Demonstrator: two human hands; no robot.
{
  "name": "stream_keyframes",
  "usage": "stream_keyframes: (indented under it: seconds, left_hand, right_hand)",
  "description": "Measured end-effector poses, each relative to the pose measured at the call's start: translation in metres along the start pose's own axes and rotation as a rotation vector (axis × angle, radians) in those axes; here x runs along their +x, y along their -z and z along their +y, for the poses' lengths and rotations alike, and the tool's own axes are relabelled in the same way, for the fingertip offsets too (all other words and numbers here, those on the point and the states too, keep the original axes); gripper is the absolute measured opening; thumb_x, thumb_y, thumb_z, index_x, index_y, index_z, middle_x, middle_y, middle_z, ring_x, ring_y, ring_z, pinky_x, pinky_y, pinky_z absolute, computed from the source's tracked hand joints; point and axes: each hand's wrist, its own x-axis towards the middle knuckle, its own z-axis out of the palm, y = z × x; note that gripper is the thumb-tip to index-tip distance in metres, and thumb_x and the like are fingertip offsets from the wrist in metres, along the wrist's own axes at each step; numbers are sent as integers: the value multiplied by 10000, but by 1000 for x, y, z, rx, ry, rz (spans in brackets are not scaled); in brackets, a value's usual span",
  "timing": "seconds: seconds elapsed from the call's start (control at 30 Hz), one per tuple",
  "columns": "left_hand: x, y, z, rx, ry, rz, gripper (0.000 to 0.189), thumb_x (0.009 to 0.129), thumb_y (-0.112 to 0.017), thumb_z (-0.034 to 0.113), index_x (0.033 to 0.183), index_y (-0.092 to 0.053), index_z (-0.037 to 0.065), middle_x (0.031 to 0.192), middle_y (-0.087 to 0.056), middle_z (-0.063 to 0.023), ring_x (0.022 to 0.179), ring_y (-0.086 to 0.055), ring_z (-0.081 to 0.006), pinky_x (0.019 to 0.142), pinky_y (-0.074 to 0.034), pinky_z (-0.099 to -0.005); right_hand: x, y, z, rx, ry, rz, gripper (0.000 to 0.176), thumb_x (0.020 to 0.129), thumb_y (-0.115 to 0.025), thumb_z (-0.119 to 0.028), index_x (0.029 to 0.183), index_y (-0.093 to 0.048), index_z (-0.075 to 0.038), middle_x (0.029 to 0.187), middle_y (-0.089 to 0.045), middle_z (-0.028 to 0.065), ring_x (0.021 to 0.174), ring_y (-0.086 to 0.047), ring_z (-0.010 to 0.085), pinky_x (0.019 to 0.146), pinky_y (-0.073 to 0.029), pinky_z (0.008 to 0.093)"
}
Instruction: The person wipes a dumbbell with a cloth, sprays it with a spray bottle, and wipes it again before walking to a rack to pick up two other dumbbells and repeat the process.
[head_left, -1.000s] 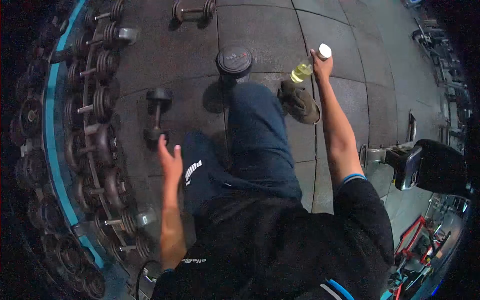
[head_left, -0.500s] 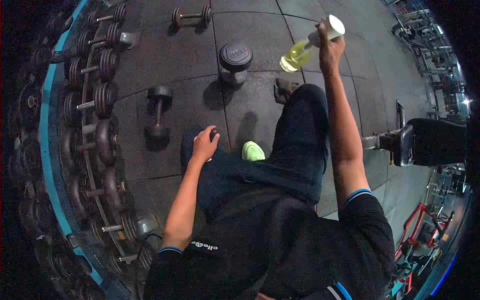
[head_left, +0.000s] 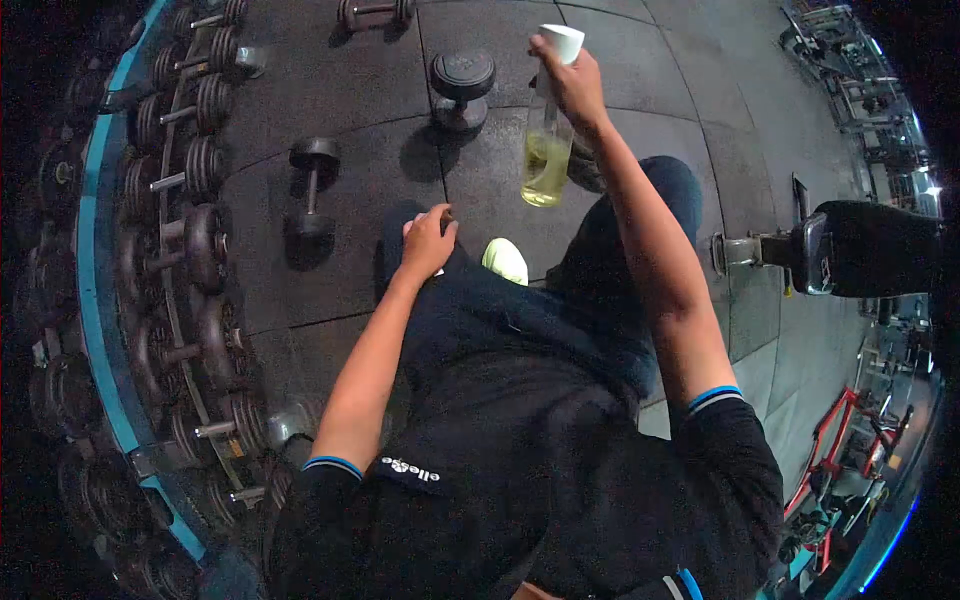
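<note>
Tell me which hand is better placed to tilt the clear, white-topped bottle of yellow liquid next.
Right, probably: the right hand grips the bottle near its top, while the left hand is well apart from it.

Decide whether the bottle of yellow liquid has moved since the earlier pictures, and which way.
Yes. Judged against the upright dumbbell, the bottle has moved left in the view, narrowing the sideways gap.

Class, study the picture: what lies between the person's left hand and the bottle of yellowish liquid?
In the head view, only bare dark floor matting shows between the left hand and the bottle; the pale shoe appears just below that stretch.
</note>
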Motion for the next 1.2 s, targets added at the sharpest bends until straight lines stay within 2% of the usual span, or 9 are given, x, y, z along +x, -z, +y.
stream_keyframes:
  seconds: [0.07, 0.27, 0.4, 0.47, 0.53, 0.7, 0.87, 1.07, 1.2]
  left_hand:
    - [5, -4, -7, 11, 18, -53, 386, 942, -644, 255, 1277, -622, 66, 1127, -720, -101, 1126, -632, -320, 1031, -396, -491]
    - [26, 8, -38, -130, 116, -101, 363, 953, -631, 255, 1265, -628, 67, 1129, -718, -102, 1152, -624, -326, 1061, -385, -489]
    - [32, 19, -51, -135, 137, -86, 320, 945, -645, 226, 1222, -642, 66, 1093, -720, -92, 1115, -633, -308, 1028, -411, -475]
    - [35, 16, -61, -198, 197, -31, 293, 938, -657, 212, 1197, -651, 76, 1083, -721, -86, 1098, -637, -297, 1022, -410, -476]
    - [36, 17, -63, -203, 245, 11, 288, 935, -661, 210, 1192, -653, 80, 1083, -721, -85, 1098, -638, -295, 1025, -406, -477]
    - [47, 23, -76, 67, 198, -36, 353, 922, -666, 285, 1202, -650, 70, 1210, -668, -111, 1232, -543, -311, 1070, -368, -486]
    - [62, 22, -86, 118, 178, -49, 344, 911, -671, 280, 1178, -658, 63, 1213, -665, -115, 1232, -541, -316, 1073, -365, -475]
    - [74, 21, -89, 149, 157, -70, 313, 892, -671, 237, 1152, -664, 65, 1194, -669, -111, 1217, -550, -311, 1057, -377, -463]
    - [77, 16, -89, 167, 168, -58, 276, 868, -675, 199, 1115, -664, 76, 1155, -673, -101, 1186, -561, -305, 1038, -389, -462]
  right_hand:
    - [3, -10, 17, -165, -56, -82, 386, 928, -745, -396, 994, -715, -18, 866, -706, 36, 738, -627, 109, 677, -522, 300]
    - [34, -25, 35, -177, -156, -325, 248, 852, -725, -164, 1048, -725, -14, 870, -728, 64, 794, -662, 142, 725, -523, 309]
    - [50, -22, 74, -57, -170, -328, 287, 826, -770, -229, 986, -706, 1, 874, -736, 114, 732, -681, 198, 701, -545, 365]
    - [65, -10, 66, -89, -108, -391, 272, 842, -763, -216, 997, -701, -1, 855, -724, 103, 730, -679, 190, 694, -547, 356]
    - [83, -5, 17, -93, -271, -509, 278, 855, -758, -211, 1011, -687, 7, 834, -707, 92, 737, -675, 175, 674, -543, 343]
    - [115, -10, -11, -89, -188, -670, 254, 854, -728, -143, 1045, -670, 14, 888, -703, 78, 751, -665, 159, 677, -546, 338]
    - [97, -11, 63, -26, -160, -589, 264, 825, -720, -112, 1063, -682, -5, 930, -718, 57, 845, -666, 148, 758, -535, 315]
    - [77, -17, 84, 21, -195, -522, 219, 810, -724, -116, 995, -678, -9, 810, -696, 64, 728, -653, 143, 652, -520, 319]
    - [60, -19, 112, -70, -206, -505, 213, 788, -715, -104, 969, -679, 3, 819, -710, 95, 740, -666, 184, 704, -531, 342]
